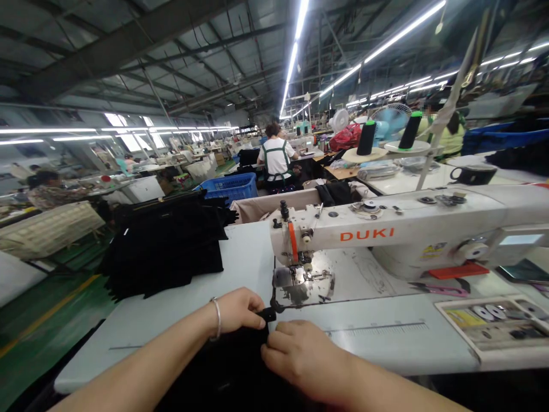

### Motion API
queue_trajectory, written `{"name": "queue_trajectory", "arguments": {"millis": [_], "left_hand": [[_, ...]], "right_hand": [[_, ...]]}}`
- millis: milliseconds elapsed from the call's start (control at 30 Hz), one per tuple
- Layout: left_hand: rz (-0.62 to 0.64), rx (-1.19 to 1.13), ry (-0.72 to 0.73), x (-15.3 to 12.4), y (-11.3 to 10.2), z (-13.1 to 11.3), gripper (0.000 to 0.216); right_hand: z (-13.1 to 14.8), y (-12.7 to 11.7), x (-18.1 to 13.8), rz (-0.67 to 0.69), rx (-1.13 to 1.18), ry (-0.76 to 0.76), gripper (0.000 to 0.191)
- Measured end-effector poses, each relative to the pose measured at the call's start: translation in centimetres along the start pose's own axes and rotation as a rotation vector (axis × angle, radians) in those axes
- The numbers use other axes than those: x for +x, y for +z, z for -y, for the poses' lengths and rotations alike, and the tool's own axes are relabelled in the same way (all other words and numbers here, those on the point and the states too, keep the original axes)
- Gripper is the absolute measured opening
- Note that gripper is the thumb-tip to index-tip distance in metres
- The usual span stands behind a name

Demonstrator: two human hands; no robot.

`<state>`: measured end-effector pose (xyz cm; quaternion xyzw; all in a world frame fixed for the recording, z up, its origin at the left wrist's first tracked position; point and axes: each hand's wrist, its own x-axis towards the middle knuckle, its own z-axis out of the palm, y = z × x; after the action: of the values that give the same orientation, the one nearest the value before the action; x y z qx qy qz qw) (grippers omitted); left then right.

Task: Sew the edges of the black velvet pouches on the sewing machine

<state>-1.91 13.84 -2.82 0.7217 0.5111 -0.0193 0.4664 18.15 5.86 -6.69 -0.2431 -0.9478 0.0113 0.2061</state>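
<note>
Black fabric [231, 366] hangs over the table's front edge, below a white DUKI sewing machine [326, 229]. My left hand [240, 311], with a bracelet on its wrist, pinches the upper edge of this fabric close to the machine's needle area. Just to the right, my right hand [295, 349] is closed on the same fabric, its fingers curled and partly hidden. Both hands are in front of the presser foot [295, 277], and the fabric's edge between them is folded or bunched. A stack of black fabric pieces [167, 246] lies on the left of the table.
A parts tray [493, 326] with bobbins sits at the right, near thread snips [444, 289] and a phone [525, 271]. Black thread cones [366, 139] stand behind the machine. Beyond are a blue basket [231, 186] and a seated person [277, 154].
</note>
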Motion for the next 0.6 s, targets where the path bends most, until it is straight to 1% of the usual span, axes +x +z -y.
{"name": "queue_trajectory", "arguments": {"millis": [33, 133, 233, 333, 400, 467, 533, 600], "left_hand": [[-0.019, 0.058, -0.017, 1.8, 0.3, 0.9, 0.026], [-0.103, 0.221, -0.051, 6.5, 0.4, 2.3, 0.024], [-0.218, 0.334, -0.039, 10.1, -0.7, 2.2, 0.024], [-0.364, 0.412, 0.013, 12.6, -1.7, 1.3, 0.027], [-0.467, 0.453, 0.062, 13.6, -1.7, 0.8, 0.028], [-0.552, 0.485, 0.124, 13.8, -1.0, 0.3, 0.027], [-0.613, 0.51, 0.19, 13.1, 0.2, 0.2, 0.025], [-0.656, 0.531, 0.259, 11.7, 1.8, 0.5, 0.025]], "right_hand": [[-0.7, 0.8, 0.1, 0.026, -0.047, -0.009, 0.005], [-3.3, 2.3, 0.8, 0.068, -0.083, 0.01, 0.007], [-6.2, 3.0, 1.5, 0.103, -0.092, 0.026, 0.008], [-8.9, 3.4, 1.9, 0.108, -0.097, 0.055, 0.01], [-10.1, 3.4, 1.6, 0.095, -0.095, 0.076, 0.013], [-10.7, 3.3, 0.8, 0.072, -0.082, 0.084, 0.015], [-10.8, 3.3, -0.3, 0.039, -0.057, 0.087, 0.017], [-10.5, 3.6, -1.4, -0.004, -0.03, 0.096, 0.021]]}}
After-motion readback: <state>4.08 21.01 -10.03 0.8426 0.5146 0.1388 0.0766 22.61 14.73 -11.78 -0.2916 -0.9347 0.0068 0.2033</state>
